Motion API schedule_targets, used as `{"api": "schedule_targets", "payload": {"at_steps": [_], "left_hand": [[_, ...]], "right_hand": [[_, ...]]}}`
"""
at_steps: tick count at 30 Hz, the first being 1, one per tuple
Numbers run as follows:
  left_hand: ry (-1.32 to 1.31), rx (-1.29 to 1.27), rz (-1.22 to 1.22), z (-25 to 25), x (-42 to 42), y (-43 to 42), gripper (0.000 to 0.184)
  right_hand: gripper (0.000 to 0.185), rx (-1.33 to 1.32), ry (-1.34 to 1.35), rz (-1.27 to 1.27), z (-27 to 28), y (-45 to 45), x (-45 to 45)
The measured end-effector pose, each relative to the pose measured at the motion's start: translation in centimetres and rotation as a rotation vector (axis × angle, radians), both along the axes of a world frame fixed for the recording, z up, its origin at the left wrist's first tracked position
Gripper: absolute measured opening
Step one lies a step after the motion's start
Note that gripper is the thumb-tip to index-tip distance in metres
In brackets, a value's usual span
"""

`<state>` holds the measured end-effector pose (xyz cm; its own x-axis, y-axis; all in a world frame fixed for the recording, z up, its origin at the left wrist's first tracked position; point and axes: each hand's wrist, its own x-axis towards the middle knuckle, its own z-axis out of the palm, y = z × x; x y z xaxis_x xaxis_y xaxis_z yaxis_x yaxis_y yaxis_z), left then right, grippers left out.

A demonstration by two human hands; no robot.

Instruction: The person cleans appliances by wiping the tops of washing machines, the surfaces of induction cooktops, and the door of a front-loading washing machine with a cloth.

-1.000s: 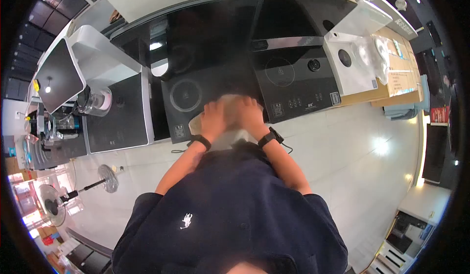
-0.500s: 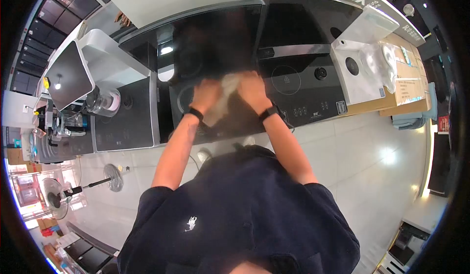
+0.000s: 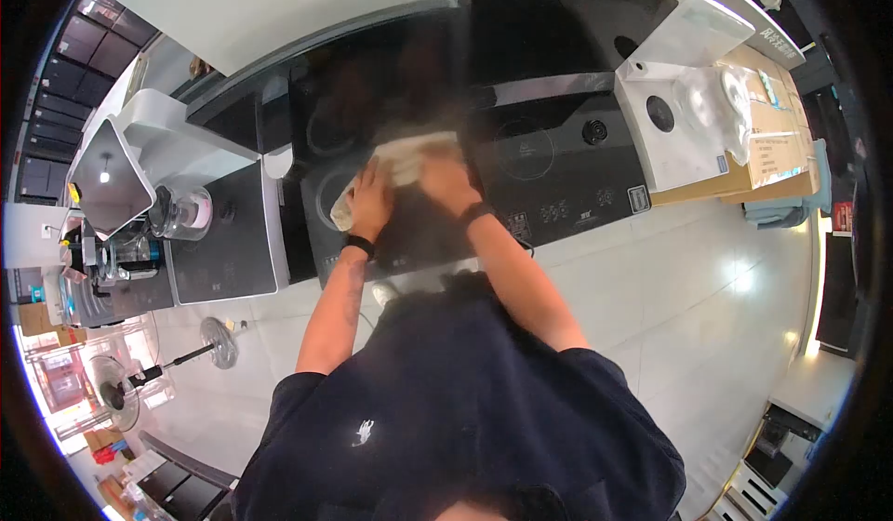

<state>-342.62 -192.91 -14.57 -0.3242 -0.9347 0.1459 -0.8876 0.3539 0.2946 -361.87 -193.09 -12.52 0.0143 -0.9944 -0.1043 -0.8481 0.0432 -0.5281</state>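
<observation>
A pale cloth (image 3: 417,152) lies bunched on the black glass cooktop (image 3: 409,228) in front of me, stretching from a ring marking on the left toward the middle. My left hand (image 3: 372,200) rests flat on its left part, fingers extended and slightly apart. At the cloth's right end is my right hand (image 3: 446,181), touching it; motion blurs those fingers, so their grip is unclear. Each wrist wears a dark band.
Right of the hands sits another black cooktop (image 3: 558,163) with a knob, then a white appliance (image 3: 684,116) and cardboard boxes (image 3: 781,153). On the left are a dark cooktop (image 3: 223,242) and a glass jar (image 3: 191,214). A fan (image 3: 219,342) stands on the floor.
My left hand has shifted slightly left and down, my right hand left and down. The cloth now spreads farther left, under the left hand. The view has moved a little.
</observation>
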Motion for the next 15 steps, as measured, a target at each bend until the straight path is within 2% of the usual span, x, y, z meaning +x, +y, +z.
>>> {"api": "schedule_targets", "payload": {"at_steps": [1,4,7,9,10,15], "left_hand": [[0.04,0.03,0.008,0.3,-0.3,-1.0,0.06],[0.122,0.085,-0.003,0.2,-1.3,-3.6,0.057],[0.14,0.106,-0.02,1.1,-2.6,-4.8,0.053],[0.131,0.211,0.034,1.8,-3.2,-4.8,0.053],[0.108,0.185,0.035,1.9,-3.2,-4.7,0.052],[-0.026,0.168,0.112,3.1,-0.8,-0.6,0.051]], "right_hand": [[0.037,0.006,-0.051,-0.019,-0.5,-0.4,-0.1],[0.042,-0.199,0.042,-0.079,-2.2,0.0,-0.1],[0.043,-0.232,0.166,-0.125,-3.7,-0.2,-0.1],[0.045,-0.097,0.035,-0.152,-3.9,-0.6,-0.2],[0.046,-0.032,-0.032,-0.154,-3.7,-1.0,0.0],[0.041,0.041,0.053,-0.044,-3.2,-1.7,0.7]]}}
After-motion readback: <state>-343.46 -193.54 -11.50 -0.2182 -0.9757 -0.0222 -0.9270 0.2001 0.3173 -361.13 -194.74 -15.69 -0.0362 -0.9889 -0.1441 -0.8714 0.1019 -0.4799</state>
